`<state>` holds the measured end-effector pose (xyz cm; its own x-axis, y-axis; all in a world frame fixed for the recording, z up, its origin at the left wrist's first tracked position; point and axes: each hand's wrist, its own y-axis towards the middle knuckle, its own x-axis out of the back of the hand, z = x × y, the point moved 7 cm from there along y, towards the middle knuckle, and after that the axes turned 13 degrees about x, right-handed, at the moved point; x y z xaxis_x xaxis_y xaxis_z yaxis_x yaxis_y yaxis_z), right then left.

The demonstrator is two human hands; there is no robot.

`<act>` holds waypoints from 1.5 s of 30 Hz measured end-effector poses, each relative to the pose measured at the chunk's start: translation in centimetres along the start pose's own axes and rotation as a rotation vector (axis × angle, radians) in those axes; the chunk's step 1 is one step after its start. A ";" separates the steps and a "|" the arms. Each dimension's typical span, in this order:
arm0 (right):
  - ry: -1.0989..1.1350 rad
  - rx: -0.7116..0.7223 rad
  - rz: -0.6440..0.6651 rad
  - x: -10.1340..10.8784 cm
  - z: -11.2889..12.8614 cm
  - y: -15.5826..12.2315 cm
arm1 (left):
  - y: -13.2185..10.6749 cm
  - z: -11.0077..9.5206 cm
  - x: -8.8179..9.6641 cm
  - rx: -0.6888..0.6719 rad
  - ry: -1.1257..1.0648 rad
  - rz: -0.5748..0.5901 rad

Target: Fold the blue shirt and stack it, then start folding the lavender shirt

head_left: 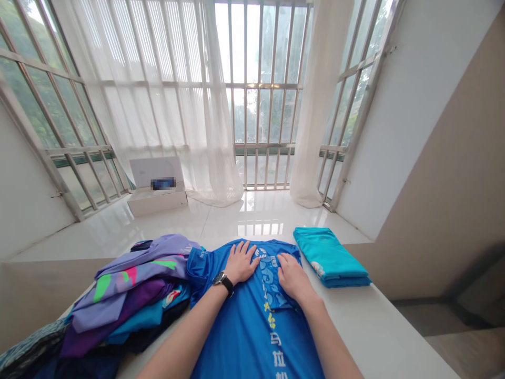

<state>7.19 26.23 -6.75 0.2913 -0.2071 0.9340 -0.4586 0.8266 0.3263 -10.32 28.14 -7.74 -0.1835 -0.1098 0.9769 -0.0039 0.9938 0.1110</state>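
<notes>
A bright blue sports shirt [252, 331] with light printed lettering lies spread flat on the white table [379, 337] in front of me. My left hand [241, 261], with a black watch on its wrist, rests flat on the shirt's upper part, fingers spread. My right hand [292, 276] lies beside it on the printed area, fingers stretched and pressing the cloth. Neither hand holds anything.
A heap of unfolded purple, blue and dark clothes [126, 295] lies at the left of the table. A folded turquoise stack [329, 257] sits at the far right. Beyond are a glossy white floor, a white box [158, 187], sheer curtains and barred windows.
</notes>
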 end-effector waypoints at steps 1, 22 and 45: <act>0.005 0.020 0.012 -0.1 0.2 0.0 | 0.0 0.1 -0.1 -0.003 -0.006 -0.013; 0.133 -0.034 0.313 2.2 -10.4 4.9 | 1.1 -3.5 3.4 -0.064 -0.090 -0.066; 0.365 0.102 0.268 2.8 -9.1 6.0 | 1.1 -4.7 1.2 -0.156 -0.196 0.006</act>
<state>12.84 35.39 -3.53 0.4194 0.2199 0.8808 -0.6330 0.7663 0.1102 -5.93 28.98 -5.58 -0.3704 -0.0833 0.9251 0.1465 0.9783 0.1468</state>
